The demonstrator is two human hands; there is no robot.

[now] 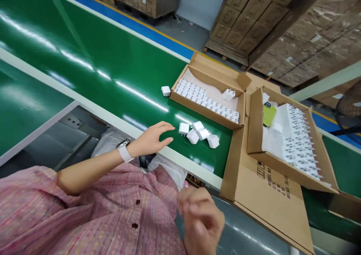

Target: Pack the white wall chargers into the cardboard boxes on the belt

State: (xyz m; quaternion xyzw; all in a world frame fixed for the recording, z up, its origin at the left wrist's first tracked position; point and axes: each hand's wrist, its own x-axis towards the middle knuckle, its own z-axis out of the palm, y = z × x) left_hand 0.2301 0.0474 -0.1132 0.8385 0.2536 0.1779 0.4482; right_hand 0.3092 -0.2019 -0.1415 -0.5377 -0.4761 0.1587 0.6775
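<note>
My left hand [149, 138], with a white-strapped watch [123, 144] on the wrist, lies open on the green belt [113, 70]. Its fingertips are just short of a loose cluster of white plug adapters [196, 132], and it holds nothing. Another white adapter [166, 91] sits alone near a cardboard tray [205, 116] packed with rows of white adapters. My right hand [200, 221] is blurred at the belt's near edge, fingers curled together, with nothing visible in them.
A second cardboard tray [284, 168] holds more white adapters and a lime-green flat item [269, 114]. Under it lies a printed cardboard flap [270, 183]. Stacked, shrink-wrapped cartons on pallets [254, 22] stand beyond the belt, along a blue-and-yellow floor stripe [135, 25].
</note>
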